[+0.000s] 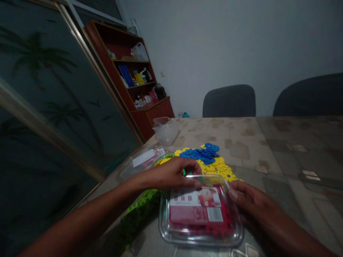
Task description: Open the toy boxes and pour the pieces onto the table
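A clear plastic box (pixel 171 232) with a red-and-white printed label (pixel 189 213) sits in front of me, red pieces showing through it. My left hand (pixel 178 173) is at its far left edge, thumb on the rim and fingers curled behind it. Gripping the right side is my right hand (pixel 248 200), its thumb on the edge. Just past the box lie heaped yellow snowflake discs (pixel 221 167) with blue discs (pixel 199 154) on top. Green discs (pixel 146 201) spread under my left forearm. A bit of green shows by my left fingers; whether they hold it is unclear.
Another clear labelled lid or box (pixel 143 160) lies at the table's left edge. Behind it stand stacked clear containers (pixel 166 132). Two dark chairs (pixel 229 101) (pixel 311 96) line the far side of the patterned table (pixel 294 160). A wooden shelf unit (pixel 128 71) stands back left.
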